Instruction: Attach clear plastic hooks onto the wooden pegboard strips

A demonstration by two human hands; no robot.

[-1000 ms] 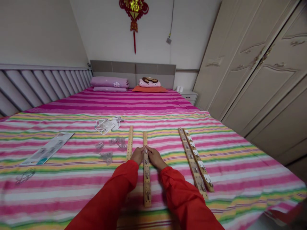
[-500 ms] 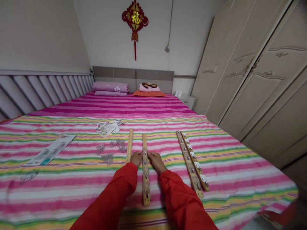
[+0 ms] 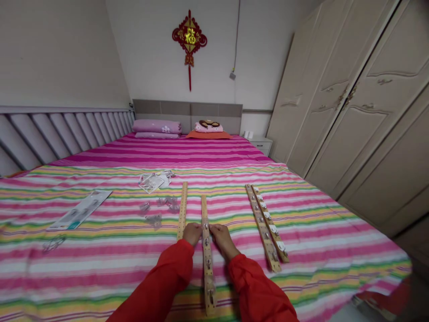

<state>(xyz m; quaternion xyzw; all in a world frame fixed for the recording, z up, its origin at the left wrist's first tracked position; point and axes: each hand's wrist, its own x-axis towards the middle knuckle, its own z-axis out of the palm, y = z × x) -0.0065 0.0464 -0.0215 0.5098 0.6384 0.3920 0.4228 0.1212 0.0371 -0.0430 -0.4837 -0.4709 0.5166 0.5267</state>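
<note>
A narrow wooden strip (image 3: 208,257) with small holes and several metal hooks on clear pads runs lengthwise in front of me. My left hand (image 3: 193,233) grips its left edge, fingers closed. Opposite, my right hand (image 3: 223,239) has its fingers closed against the right edge, beside the uppermost hook. A bare wooden strip with holes (image 3: 182,205) lies just left, its near end partly behind my left hand. Off to the right rest two more strips side by side: one with metal hooks (image 3: 260,223), one with round white hooks (image 3: 268,217).
Small clear hook packets (image 3: 154,220) are spread left of the strips, with a pile of opened packaging (image 3: 156,180) beyond. Farther left lie a flat hook package (image 3: 82,209) and a thin wire-like item (image 3: 53,243). Everything sits on a striped bedspread (image 3: 124,268); a wardrobe (image 3: 351,147) stands right.
The hooked strip between my hands has slid toward me, and both hands have come nearer with it. The view has tilted slightly upward; the other strips stay in place.
</note>
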